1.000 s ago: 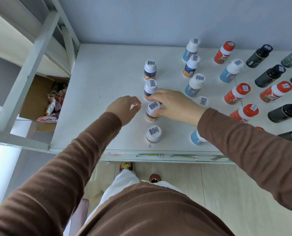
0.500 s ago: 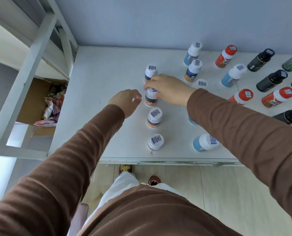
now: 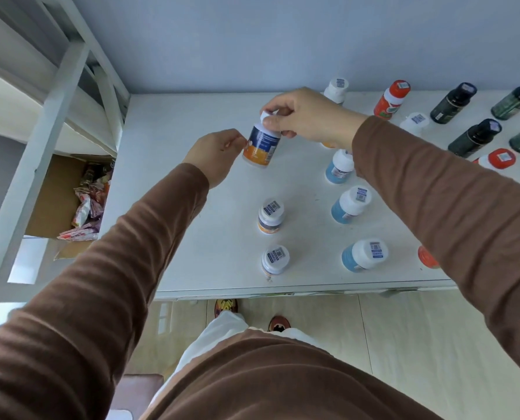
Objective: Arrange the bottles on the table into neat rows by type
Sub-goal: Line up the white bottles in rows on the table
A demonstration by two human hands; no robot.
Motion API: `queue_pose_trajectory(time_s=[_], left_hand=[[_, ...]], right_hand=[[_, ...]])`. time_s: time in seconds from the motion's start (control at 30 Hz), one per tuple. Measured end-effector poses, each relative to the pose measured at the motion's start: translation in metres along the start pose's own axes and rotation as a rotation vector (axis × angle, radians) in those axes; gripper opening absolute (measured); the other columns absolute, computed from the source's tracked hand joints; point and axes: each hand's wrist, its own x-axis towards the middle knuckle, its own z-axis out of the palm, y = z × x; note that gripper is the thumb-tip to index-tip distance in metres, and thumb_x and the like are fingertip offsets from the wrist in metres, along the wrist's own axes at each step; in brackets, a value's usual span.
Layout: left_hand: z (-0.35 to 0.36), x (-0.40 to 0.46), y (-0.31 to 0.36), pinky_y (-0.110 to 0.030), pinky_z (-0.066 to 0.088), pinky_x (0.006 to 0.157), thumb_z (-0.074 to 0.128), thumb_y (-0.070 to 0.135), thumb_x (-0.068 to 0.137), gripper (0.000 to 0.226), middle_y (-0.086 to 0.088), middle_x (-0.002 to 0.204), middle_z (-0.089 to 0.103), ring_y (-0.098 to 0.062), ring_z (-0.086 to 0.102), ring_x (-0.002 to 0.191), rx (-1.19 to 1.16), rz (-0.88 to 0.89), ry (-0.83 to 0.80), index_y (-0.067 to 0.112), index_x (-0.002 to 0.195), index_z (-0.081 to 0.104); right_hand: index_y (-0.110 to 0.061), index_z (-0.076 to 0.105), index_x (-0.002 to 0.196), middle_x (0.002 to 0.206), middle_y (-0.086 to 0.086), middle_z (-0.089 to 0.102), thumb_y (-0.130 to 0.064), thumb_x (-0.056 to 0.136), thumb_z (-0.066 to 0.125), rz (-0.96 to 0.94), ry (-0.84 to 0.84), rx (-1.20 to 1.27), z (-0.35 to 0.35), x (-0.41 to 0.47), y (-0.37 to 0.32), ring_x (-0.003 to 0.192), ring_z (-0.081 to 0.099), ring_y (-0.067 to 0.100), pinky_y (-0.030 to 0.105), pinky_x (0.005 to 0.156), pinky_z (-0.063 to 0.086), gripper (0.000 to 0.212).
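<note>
Gripping the cap of a navy-and-orange bottle (image 3: 261, 146), right hand (image 3: 307, 118) holds it raised above the desk (image 3: 192, 122) toward the far-left corner | left hand (image 3: 219, 156) fingers curled, tips touching the bottle's side | two matching bottles (image 3: 271, 215) (image 3: 275, 259) stand toward the near edge.

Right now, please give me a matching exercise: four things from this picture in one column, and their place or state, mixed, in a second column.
1. navy-and-orange bottle
2. red-capped bottle
3. cardboard box
4. left hand

A. stands near the wall
B. beside the table, on the left
C. held by its cap, tilted
D. fingers curled, beside the held bottle

Pairs: 1-C, 2-A, 3-B, 4-D
</note>
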Motion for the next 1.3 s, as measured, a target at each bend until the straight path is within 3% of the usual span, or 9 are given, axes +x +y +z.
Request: queue_pose_trajectory(time_s=[0.07,0.2,0.4,0.63,0.8,0.93,1.1,1.2,1.3], left_hand=[[0.002,-0.001,0.0,-0.03,0.041,0.074,0.039,0.029,0.098,0.027,-0.006,0.09,0.063,-0.023,0.053,0.083,-0.003,-0.004,-0.008,0.017,0.099,0.064],[0.01,-0.005,-0.006,-0.033,0.043,0.075,0.041,0.031,0.098,0.026,-0.009,0.092,0.065,-0.027,0.056,0.084,0.019,-0.011,-0.059,0.02,0.101,0.064],[0.022,-0.01,-0.017,-0.033,0.044,0.089,0.042,0.027,0.096,0.027,-0.004,0.109,0.065,-0.025,0.057,0.102,0.136,-0.021,-0.182,0.019,0.11,0.063],[0.028,-0.005,-0.032,-0.035,0.045,0.093,0.046,0.028,0.094,0.025,0.001,0.112,0.065,-0.02,0.058,0.105,0.154,-0.021,-0.191,0.023,0.112,0.062],[0.023,0.01,-0.039,-0.032,0.044,0.094,0.048,0.027,0.094,0.024,0.002,0.114,0.065,-0.018,0.058,0.107,0.16,-0.005,-0.133,0.022,0.113,0.062],[0.016,0.03,-0.038,-0.033,0.043,0.095,0.048,0.025,0.094,0.026,0.0,0.116,0.064,-0.02,0.058,0.108,0.184,0.009,-0.09,0.021,0.116,0.061],[0.015,0.05,-0.034,-0.034,0.043,0.096,0.046,0.026,0.095,0.029,-0.001,0.12,0.063,-0.022,0.057,0.111,0.224,0.004,-0.107,0.02,0.12,0.058],[0.018,0.058,-0.034,-0.036,0.043,0.098,0.045,0.027,0.096,0.029,-0.002,0.121,0.063,-0.022,0.057,0.111,0.225,-0.01,-0.14,0.02,0.122,0.057],[0.016,0.066,-0.032,-0.035,0.044,0.096,0.043,0.026,0.096,0.029,-0.004,0.12,0.064,-0.024,0.057,0.109,0.183,-0.028,-0.143,0.02,0.121,0.058]], right_hand=[[-0.016,0.067,0.114,0.101,0.014,0.069,-0.028,0.09,0.063,-0.012,-0.007,-0.012,0.0,-0.003,0.002,0.075,0.06,0.018,0.04,0.085,0.054,0.026],[-0.016,0.061,0.123,0.112,-0.001,0.063,-0.019,0.09,0.061,-0.098,-0.017,-0.214,0.007,-0.012,0.008,0.102,0.058,0.022,0.035,0.092,0.044,0.033],[-0.021,0.055,0.129,0.129,0.0,0.054,-0.018,0.09,0.056,-0.168,-0.109,-0.483,0.032,-0.022,0.023,0.116,0.048,0.024,0.031,0.087,0.035,0.039],[-0.023,0.051,0.135,0.137,0.001,0.05,-0.019,0.091,0.058,-0.163,-0.166,-0.483,0.052,-0.025,0.036,0.122,0.046,0.024,0.031,0.093,0.035,0.045],[-0.02,0.057,0.126,0.123,0.001,0.055,-0.026,0.09,0.062,-0.153,-0.066,-0.423,0.032,-0.013,0.03,0.11,0.053,0.021,0.028,0.084,0.036,0.036],[-0.018,0.054,0.123,0.12,0.004,0.054,-0.018,0.089,0.058,-0.148,0.092,-0.46,0.016,0.016,0.032,0.106,0.054,0.025,0.037,0.087,0.043,0.035],[-0.028,0.044,0.14,0.136,0.004,0.045,-0.011,0.092,0.055,-0.171,-0.051,-0.627,0.025,0.048,0.033,0.118,0.045,0.026,0.042,0.093,0.043,0.052],[-0.028,0.051,0.131,0.125,0.005,0.05,-0.01,0.092,0.053,-0.167,-0.123,-0.688,0.031,0.059,0.037,0.112,0.048,0.027,0.038,0.083,0.042,0.043],[-0.026,0.054,0.127,0.116,0.005,0.054,-0.019,0.091,0.055,-0.081,-0.12,-0.57,0.02,0.065,0.03,0.105,0.051,0.025,0.031,0.079,0.035,0.036]])
